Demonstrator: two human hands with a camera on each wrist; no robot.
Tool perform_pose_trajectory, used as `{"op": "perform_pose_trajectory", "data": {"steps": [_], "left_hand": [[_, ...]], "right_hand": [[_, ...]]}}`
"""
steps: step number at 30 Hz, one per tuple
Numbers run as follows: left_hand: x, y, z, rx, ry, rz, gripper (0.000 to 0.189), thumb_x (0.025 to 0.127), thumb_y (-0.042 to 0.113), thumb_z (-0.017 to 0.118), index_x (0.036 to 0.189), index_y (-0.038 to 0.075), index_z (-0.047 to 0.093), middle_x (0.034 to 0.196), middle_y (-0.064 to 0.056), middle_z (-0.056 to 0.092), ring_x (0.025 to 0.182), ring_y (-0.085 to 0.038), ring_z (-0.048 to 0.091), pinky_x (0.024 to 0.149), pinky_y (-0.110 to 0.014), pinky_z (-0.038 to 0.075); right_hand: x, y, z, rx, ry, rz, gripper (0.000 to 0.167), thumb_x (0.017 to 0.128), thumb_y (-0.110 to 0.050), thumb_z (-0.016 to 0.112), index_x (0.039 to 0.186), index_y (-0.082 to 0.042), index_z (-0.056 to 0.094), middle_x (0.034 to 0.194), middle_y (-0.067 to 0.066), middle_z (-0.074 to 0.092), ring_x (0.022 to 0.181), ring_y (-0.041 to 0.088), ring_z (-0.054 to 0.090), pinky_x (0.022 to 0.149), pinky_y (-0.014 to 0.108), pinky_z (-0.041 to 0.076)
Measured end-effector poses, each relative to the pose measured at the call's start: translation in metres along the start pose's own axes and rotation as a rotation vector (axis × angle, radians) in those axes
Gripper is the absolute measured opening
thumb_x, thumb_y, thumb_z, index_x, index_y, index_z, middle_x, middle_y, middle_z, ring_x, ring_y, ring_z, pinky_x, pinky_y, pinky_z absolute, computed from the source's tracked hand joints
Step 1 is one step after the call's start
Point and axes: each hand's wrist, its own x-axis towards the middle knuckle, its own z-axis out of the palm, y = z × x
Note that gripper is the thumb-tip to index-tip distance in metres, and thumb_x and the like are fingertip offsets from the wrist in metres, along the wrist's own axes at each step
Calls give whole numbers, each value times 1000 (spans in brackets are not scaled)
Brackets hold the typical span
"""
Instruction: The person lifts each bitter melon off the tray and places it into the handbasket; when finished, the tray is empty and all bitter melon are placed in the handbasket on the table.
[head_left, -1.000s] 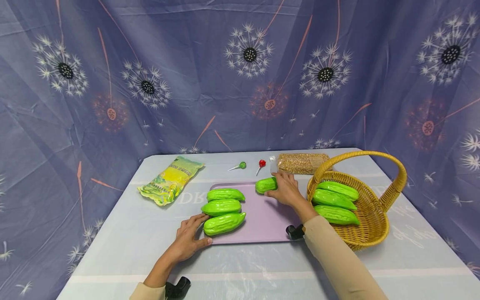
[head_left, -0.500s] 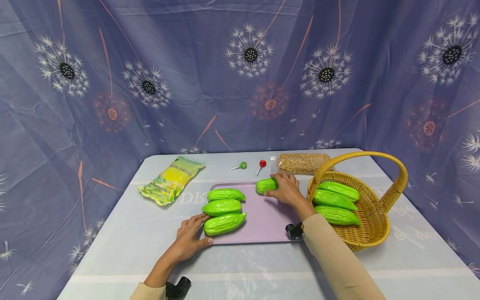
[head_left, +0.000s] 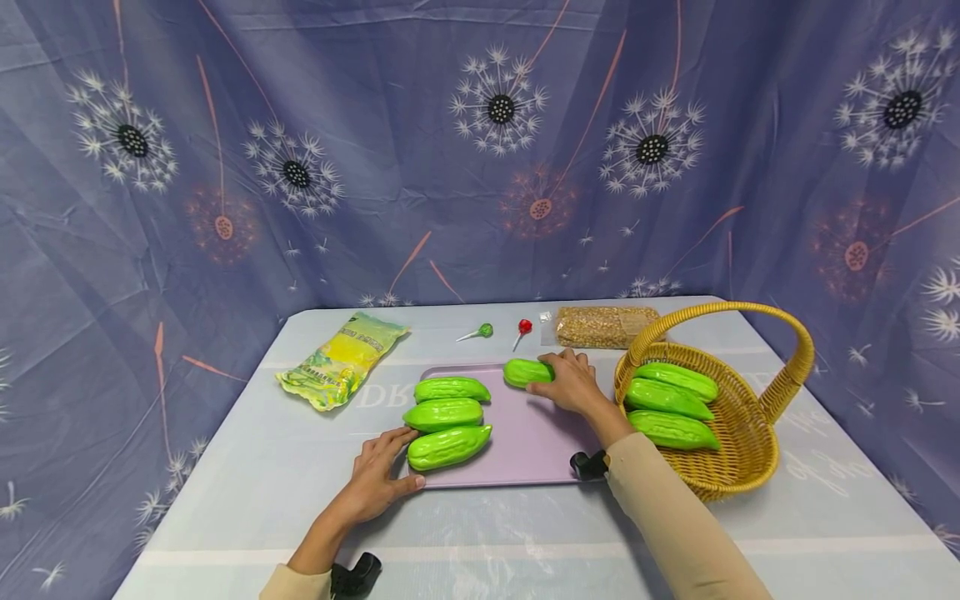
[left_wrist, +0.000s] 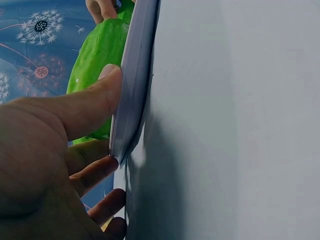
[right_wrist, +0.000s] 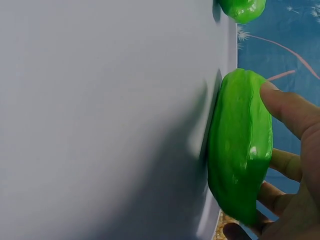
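Observation:
In the head view, my left hand (head_left: 375, 477) holds the front-left corner of a lilac tray (head_left: 536, 442). The left wrist view puts its thumb on the tray's rim and its fingers round the corner. Three bright green bitter melons, the nearest one (head_left: 448, 447) close to that hand, lie in a column on the tray's left side. Towards the back right, my right hand (head_left: 576, 381) grips another bitter melon (head_left: 525, 372) lying on the tray. Its thumb is on one side of this melon (right_wrist: 240, 145), its fingers on the other; the head view hides the melon's right end.
Right of the tray stands a yellow wicker basket (head_left: 750, 454) with a tall handle and three bitter melons (head_left: 667, 398) inside. Behind the tray lie a green lollipop (head_left: 486, 331), a red lollipop (head_left: 525, 326) and a bag of grains (head_left: 603, 327). A yellow-green packet (head_left: 341, 361) lies back left.
The melon at my right hand has shifted slightly left, and more of it shows beyond the fingers. My left hand and the other melons have stayed put.

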Motion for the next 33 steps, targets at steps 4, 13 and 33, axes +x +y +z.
{"op": "perform_pose_trajectory", "data": {"steps": [4, 13, 33], "left_hand": [[0, 0, 0, 0, 3, 2, 68, 77, 30, 76, 136, 12, 48, 144, -8, 42, 129, -34, 30, 102, -56, 19], [0, 0, 0, 8, 7, 0, 69, 77, 30, 76, 137, 12, 48, 144, -8, 43, 128, -34, 32, 101, -55, 20], [0, -2, 0, 3, 5, 11, 68, 77, 30, 76, 136, 11, 48, 144, -9, 42, 128, -35, 31, 103, -56, 18]], "right_hand": [[1, 0, 0, 34, -17, 4, 62, 82, -42, 67, 131, -8, 54, 117, 20, 53, 100, 32, 44, 80, 42, 35], [2, -2, -1, 107, -25, 60, 54, 92, -40, 55, 132, -6, 53, 124, 23, 51, 112, 39, 43, 94, 53, 35], [0, 4, 8, 81, -39, 28, 52, 87, -30, 65, 131, -6, 52, 119, 19, 57, 110, 36, 47, 94, 49, 39]]}}
